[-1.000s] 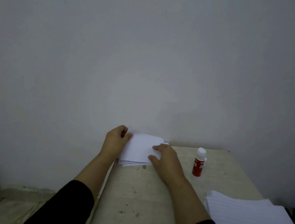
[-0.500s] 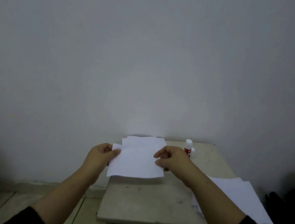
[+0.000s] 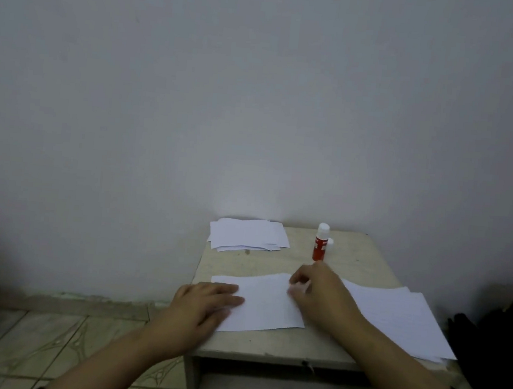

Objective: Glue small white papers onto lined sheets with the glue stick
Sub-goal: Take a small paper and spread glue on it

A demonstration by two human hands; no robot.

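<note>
A small white paper (image 3: 265, 305) lies flat on the front of the small table (image 3: 270, 344). My left hand (image 3: 205, 306) rests flat on its left end with straight fingers. My right hand (image 3: 321, 294) sits at its right edge, fingers curled down onto the paper. A pile of small white papers (image 3: 247, 235) lies at the table's back left. The red glue stick (image 3: 320, 246) with a white cap stands upright at the back, just beyond my right hand. A stack of lined sheets (image 3: 399, 318) lies on the right, partly under my right forearm.
A plain grey wall rises directly behind the table. Tiled floor (image 3: 34, 339) shows to the left and below. A dark object (image 3: 503, 340) sits beside the table on the far right. A small white cap-like piece (image 3: 330, 243) stands behind the glue stick.
The single white paper, held in the air by both hands half a second ago, now lies flat on the table near the front. Both hands came down with it.
</note>
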